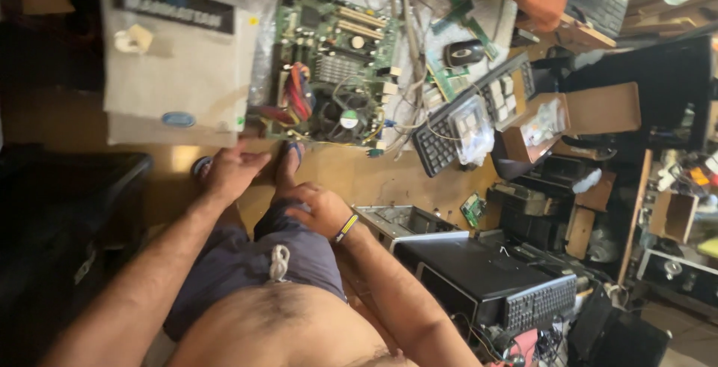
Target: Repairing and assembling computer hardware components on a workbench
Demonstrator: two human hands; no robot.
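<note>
Left hand (233, 171) is extended with fingers spread and nearly flat, gripping nothing; its fingertips lie at the lower edge of a beige computer case (176, 60) that rests flat on the wooden floor (359, 180). Right hand (320, 210) rests on the thigh over dark shorts (247, 258), fingers loosely curled, holding nothing. A striped wristband (345, 228) sits on the right wrist.

From the left hand, the beige case lies at 11 o'clock. A green motherboard (333, 64) lies at 1 o'clock, just beside the case's right edge. On the board are a black fan (336, 116), a finned heatsink (338, 68) and a bundle of red and dark cables (299, 94).

Containers:
- Open cardboard box (568, 116), at 3 o'clock from the motherboard, flap raised. Inside is a clear bag of small pale parts (544, 121).
- A second clear bag of pale parts (471, 129) lies on a black keyboard (471, 116), at 9 o'clock from the box.
- Open grey metal chassis (400, 221), at 3 o'clock from the right hand. Contents cannot be determined.
- Small cardboard box (673, 217), far right. Contents cannot be determined.

A black mouse (464, 53) lies at 12 o'clock from the keyboard. A black desktop unit (464, 270) with another keyboard (538, 303) against it sits at 4 o'clock from the right hand.
</note>
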